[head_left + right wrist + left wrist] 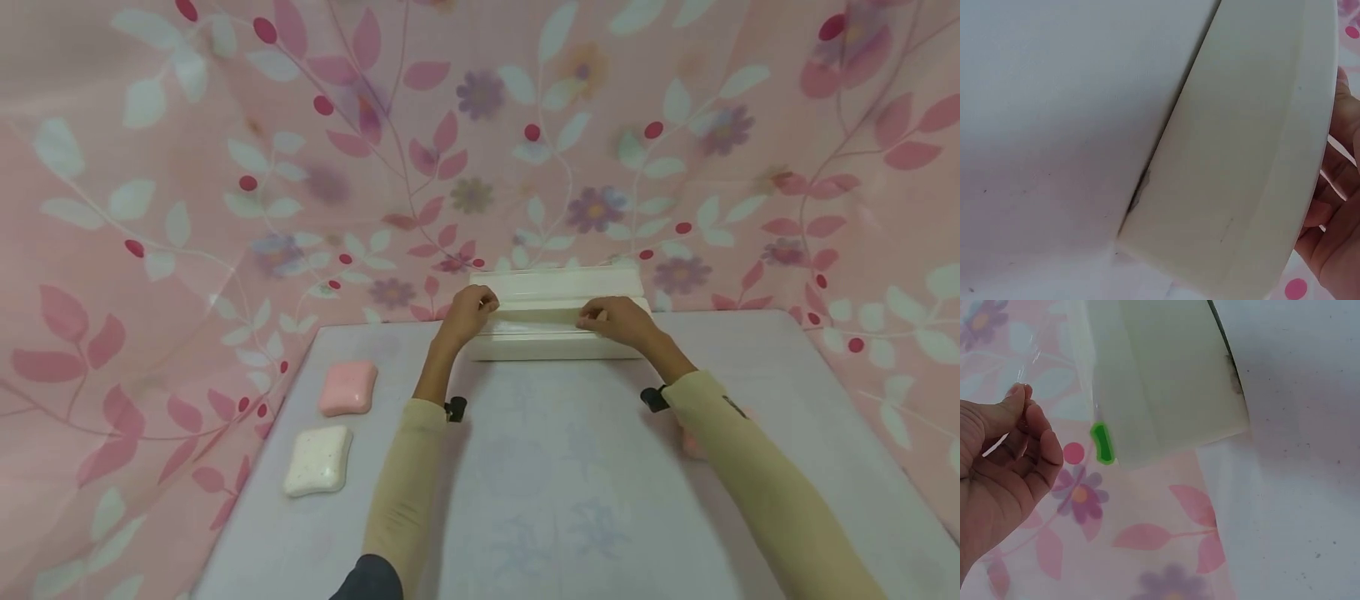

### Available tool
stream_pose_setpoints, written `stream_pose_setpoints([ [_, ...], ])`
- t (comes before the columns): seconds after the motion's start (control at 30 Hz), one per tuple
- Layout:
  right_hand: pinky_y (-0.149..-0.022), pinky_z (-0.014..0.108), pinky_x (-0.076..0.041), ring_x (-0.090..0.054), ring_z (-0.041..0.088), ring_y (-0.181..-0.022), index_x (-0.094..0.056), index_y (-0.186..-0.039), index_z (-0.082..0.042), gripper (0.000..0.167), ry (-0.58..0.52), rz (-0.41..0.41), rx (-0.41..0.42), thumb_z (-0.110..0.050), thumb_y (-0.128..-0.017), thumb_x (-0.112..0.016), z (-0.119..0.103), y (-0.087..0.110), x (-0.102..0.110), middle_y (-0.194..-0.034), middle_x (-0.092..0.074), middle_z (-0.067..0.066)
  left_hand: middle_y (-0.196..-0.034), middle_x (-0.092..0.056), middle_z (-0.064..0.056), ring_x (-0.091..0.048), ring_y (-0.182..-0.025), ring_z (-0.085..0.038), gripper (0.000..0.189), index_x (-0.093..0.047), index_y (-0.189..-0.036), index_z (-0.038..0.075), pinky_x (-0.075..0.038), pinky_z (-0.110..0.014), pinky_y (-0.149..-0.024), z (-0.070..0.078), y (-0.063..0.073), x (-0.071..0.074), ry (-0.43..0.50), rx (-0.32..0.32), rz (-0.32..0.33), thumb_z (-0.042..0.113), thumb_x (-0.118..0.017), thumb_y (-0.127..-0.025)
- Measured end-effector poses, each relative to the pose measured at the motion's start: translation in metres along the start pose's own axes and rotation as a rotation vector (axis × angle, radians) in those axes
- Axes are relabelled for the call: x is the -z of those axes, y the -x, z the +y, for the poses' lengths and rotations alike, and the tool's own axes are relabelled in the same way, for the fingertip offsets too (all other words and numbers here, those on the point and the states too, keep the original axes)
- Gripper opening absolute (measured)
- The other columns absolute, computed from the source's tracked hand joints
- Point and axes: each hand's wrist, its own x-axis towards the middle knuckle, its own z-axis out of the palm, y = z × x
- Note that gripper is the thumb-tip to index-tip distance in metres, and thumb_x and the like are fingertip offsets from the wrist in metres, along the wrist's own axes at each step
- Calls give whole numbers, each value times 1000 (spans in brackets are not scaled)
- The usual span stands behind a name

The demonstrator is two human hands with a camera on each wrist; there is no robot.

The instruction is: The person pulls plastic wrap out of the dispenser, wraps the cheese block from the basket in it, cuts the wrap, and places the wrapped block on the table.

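Note:
A long white cling film dispenser (555, 347) stands at the far edge of the table with its lid (566, 286) raised. Clear cling film (528, 325) stretches along its opening. My left hand (469, 312) is at the dispenser's left end. In the left wrist view its thumb and fingers pinch the film's edge, and a green end piece (1103, 443) shows on the dispenser. Towards the right end, my right hand (618, 321) has its thumb and fingers together at the film. The right wrist view hides those fingertips behind the dispenser's wall (1229, 156).
A pink soap-shaped block (348, 387) and a speckled white one (318, 461) lie on the table's left side. Another pink thing (693, 446) is mostly covered by my right forearm. A floral curtain (480, 167) hangs right behind the table (540, 467).

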Motion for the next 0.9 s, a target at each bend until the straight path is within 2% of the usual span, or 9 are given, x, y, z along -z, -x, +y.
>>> stream_pose_setpoints([
  [0.1, -71, 41, -50, -62, 22, -87, -69, -123, -12, 43, 41, -4, -35, -44, -93, -67, -4, -2, 0, -107, -68, 3, -98, -64, -12, -57, -93, -25, 12, -66, -100, -1, -48, -37, -84, 4, 0, 1, 3, 6, 9, 9, -60, -98],
  [0.2, -70, 40, -50, -62, 20, -88, -70, -122, -15, 41, 41, -14, -49, -42, -92, -68, -9, -3, 1, -106, -69, 0, -98, -63, -13, -57, -92, -24, 13, -66, -101, -2, -49, -35, -82, 6, 0, -1, 13, 7, 41, 9, -59, -99],
  [0.43, -69, 39, -50, -62, 19, -84, -74, -115, -15, 29, 14, -1, 0, -33, -92, -71, -16, -4, 0, -99, -70, 0, -98, -59, -14, -55, -91, -25, 14, -61, -103, -3, -48, -35, -79, 9, -1, -6, 44, -20, 142, 9, -55, -101],
  [0.6, -73, 42, -52, -65, 22, -89, -77, -107, -12, 18, 99, 91, 87, -21, -93, -69, -16, 2, -3, -102, -72, 4, -98, -57, -15, -54, -91, -25, 12, -60, -101, -4, -47, -34, -78, 8, -1, -8, 42, -26, 205, 7, -54, -101],
  [0.73, -72, 43, -52, -65, 26, -89, -75, -103, -9, 14, 211, 212, 158, -15, -95, -66, -11, 10, -8, -100, -71, 6, -98, -55, -13, -52, -90, -24, 12, -59, -102, -3, -46, -32, -78, 9, 2, -9, 25, -30, 221, 7, -53, -102],
  [0.83, -64, 42, -51, -63, 28, -79, -71, -102, -6, 12, 266, 328, 208, -12, -94, -67, -7, 17, -12, -91, -70, 8, -99, -53, -13, -51, -91, -24, 12, -57, -102, -3, -45, -33, -80, 11, 6, -8, -24, -51, 198, 7, -50, -102],
  [0.9, -54, 39, -48, -60, 26, -66, -67, -103, -5, 11, 291, 395, 240, -11, -94, -67, -5, 20, -15, -80, -67, 8, -100, -52, -14, -51, -92, -25, 11, -55, -103, -3, -46, -34, -81, 11, 9, -8, -69, -63, 178, 7, -50, -103],
])
